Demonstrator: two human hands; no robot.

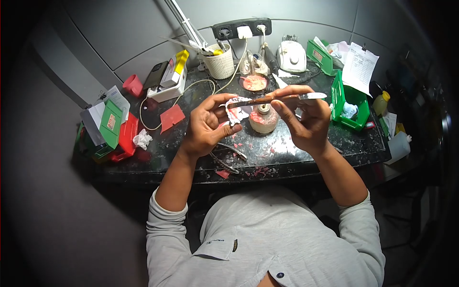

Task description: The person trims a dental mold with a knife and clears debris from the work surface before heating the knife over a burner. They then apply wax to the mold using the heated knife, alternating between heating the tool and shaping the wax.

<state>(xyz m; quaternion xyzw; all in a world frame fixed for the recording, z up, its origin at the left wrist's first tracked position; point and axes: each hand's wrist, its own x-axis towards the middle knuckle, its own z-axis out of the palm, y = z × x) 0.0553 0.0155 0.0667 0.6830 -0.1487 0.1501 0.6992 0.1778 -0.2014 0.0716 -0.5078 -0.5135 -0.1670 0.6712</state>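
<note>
Between the fingers and thumb of my left hand (210, 123) is a white and pink dental model (236, 114). My right hand (304, 117) grips a long thin wax knife (267, 100) with a brown handle; one end of it lies over the model, and its wide metal end points right. Behind and between the hands stands a glass spirit burner (263, 119) with pink stains. Whether a flame burns on it I cannot tell. Metal pliers (228, 158) lie on the black table, partly hidden by my left hand.
A pink sheet (172, 118) and crumpled tissue (142, 139) lie left. A red bin (127, 138) is at the far left, a green bin (351, 115) at the right. Behind are a bowl of pink material (254, 83), a white basket (220, 65) and a white device (291, 56).
</note>
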